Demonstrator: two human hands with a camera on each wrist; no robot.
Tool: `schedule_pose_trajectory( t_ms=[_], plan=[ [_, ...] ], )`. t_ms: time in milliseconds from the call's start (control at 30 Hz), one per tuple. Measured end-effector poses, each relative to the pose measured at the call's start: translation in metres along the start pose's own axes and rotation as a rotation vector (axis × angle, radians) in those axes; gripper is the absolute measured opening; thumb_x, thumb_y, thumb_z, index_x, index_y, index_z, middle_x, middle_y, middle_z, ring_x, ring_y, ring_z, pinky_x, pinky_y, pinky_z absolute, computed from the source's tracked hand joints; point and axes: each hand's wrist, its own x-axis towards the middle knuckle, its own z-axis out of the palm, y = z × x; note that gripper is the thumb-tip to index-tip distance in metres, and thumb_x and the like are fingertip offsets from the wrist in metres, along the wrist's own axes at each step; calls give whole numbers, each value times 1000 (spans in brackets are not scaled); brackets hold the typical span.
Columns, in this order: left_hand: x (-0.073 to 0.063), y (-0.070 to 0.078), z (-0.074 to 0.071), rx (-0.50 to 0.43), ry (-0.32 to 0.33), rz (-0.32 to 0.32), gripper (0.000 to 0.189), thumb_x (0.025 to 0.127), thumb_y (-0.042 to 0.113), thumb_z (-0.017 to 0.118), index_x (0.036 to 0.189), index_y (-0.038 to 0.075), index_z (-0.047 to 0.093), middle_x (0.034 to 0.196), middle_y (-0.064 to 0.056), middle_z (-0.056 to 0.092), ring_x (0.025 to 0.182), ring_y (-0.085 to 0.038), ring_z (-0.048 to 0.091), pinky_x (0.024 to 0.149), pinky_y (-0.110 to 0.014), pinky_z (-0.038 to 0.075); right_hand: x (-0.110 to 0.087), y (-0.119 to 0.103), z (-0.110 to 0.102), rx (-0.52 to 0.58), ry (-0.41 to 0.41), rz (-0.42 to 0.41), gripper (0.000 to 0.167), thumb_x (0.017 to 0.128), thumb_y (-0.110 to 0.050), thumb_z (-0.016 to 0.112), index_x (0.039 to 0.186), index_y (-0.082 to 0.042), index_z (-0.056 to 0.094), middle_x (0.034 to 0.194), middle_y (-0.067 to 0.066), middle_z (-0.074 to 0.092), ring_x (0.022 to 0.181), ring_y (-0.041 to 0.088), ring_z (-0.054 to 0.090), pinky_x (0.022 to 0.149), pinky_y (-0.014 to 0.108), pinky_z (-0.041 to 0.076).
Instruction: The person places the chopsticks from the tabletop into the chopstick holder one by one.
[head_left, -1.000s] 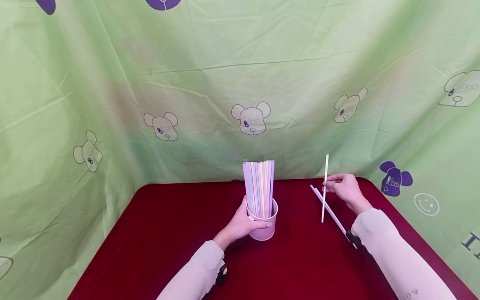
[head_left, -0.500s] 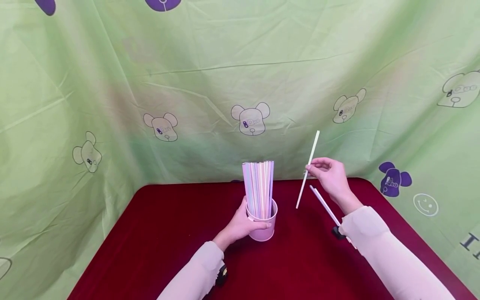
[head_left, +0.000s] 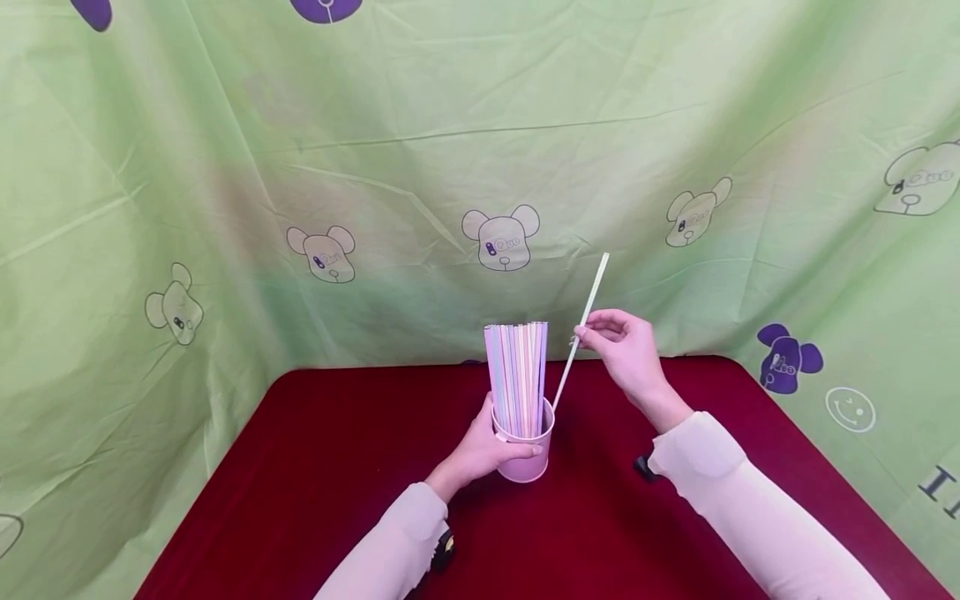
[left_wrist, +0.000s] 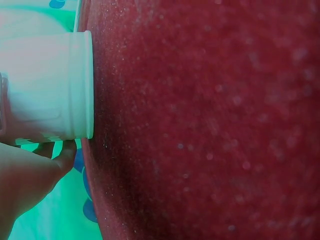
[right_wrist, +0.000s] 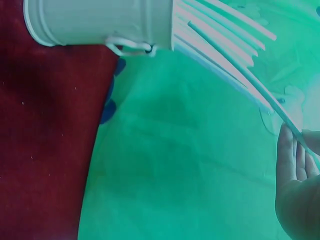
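Note:
A pink bucket (head_left: 524, 463) stands upright on the table, packed with pastel straws (head_left: 516, 379) that rise well above its rim. My left hand (head_left: 483, 442) grips it from the left, thumb across the front; in the left wrist view some fingers are beneath the bucket's side (left_wrist: 47, 90). Between thumb and fingertips my right hand (head_left: 626, 346) pinches one pale green straw (head_left: 590, 304), tilted, its top leaning right. The lower end meets the bucket's right rim; whether it is inside I cannot tell. In the right wrist view that straw (right_wrist: 245, 72) crosses in front of the bunch.
Dark red cloth covers the table (head_left: 360, 467). A green printed curtain (head_left: 405, 183) hangs behind and along both sides. A small wire loop (right_wrist: 130, 47) sticks out from the bucket's side in the right wrist view.
My right hand has carried the pale green straw left and up to the bucket, tilting it more. The loose straws on the table are now hidden by my right arm. My left hand stays put.

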Motion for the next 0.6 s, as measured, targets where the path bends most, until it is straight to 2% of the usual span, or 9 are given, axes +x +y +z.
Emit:
schedule_pose_trajectory(
  t_ms=[167, 400, 600],
  plan=[
    [-1, 0, 0, -5, 5, 0, 100, 69, 21, 95, 149, 20, 35, 135, 2, 57, 121, -14, 57, 107, -38, 44, -4, 11, 10, -74, -53, 2, 23, 91, 2, 74, 109, 13, 63, 94, 21, 71, 76, 10, 72, 77, 30, 61],
    [0, 2, 1, -6, 0, 0, 100, 69, 21, 95, 148, 20, 35, 135, 2, 58, 121, -14, 57, 107, -37, 43, -14, 25, 21, -174, -134, 5, 22, 89, 6, 74, 106, 15, 64, 93, 27, 69, 75, 8, 70, 71, 23, 59],
    [-1, 3, 0, -6, 1, 19, 99, 70, 20, 94, 150, 17, 35, 137, -2, 58, 123, -17, 57, 108, -39, 42, -27, 11, 32, -287, -176, -27, 17, 86, 11, 73, 100, 17, 66, 89, 30, 70, 78, 27, 72, 69, 19, 57]
  ],
)
